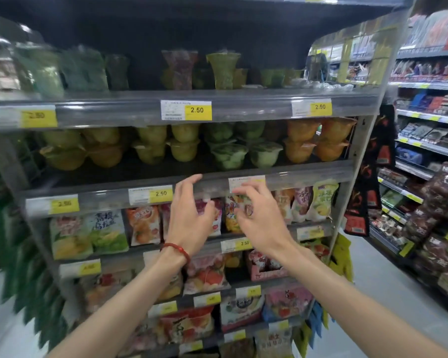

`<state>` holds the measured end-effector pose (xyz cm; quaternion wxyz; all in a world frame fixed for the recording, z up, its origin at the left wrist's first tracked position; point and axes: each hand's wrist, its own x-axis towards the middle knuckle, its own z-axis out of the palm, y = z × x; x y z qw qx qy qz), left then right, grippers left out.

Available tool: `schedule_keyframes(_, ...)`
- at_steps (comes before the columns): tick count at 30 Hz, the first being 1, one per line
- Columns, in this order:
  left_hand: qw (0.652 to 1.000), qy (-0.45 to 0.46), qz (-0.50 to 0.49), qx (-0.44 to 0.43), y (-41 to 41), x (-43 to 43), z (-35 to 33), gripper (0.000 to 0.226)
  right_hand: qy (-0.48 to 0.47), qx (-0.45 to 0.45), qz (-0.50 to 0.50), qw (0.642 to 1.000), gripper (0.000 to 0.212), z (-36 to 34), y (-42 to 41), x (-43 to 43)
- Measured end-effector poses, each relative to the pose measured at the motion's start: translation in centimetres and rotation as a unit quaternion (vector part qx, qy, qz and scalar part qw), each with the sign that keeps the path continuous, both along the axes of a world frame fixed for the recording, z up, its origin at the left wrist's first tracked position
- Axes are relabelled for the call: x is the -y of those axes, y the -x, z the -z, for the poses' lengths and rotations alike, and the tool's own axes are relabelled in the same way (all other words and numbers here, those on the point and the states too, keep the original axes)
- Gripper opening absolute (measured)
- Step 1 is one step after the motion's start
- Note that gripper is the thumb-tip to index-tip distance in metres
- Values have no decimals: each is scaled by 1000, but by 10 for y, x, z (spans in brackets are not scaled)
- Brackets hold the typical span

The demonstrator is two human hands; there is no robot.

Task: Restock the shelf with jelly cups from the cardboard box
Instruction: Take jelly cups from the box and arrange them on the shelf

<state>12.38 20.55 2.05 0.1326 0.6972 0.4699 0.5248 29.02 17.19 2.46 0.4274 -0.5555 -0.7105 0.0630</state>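
Hovering L hand [192,218] + R hand [259,223], fingers [189,180] spread, just below jelly cups [230,153] on shelf [308,174].

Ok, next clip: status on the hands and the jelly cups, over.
Both open and empty: left hand, right hand, raised at the shelf rail. Stacked jelly cups sit just above. No cardboard box in view.

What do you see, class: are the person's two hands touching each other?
Apart. The head view shows snack bags through a clear gap between the left hand and the right hand.
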Motion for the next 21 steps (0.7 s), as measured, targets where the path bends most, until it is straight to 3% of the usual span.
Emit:
schedule_keyframes(5,996,71,-12,-46,40,34,45,42,65,-24,-67,995,25,37,44,14)
schedule_keyframes(12,970,215,-89,-65,89,68,111,38,205,0,-192,960,21,102,92,15)
schedule_keyframes(21,890,388,-237,37,103,142,201,33,346,66,-346,869,22,200,115,10)
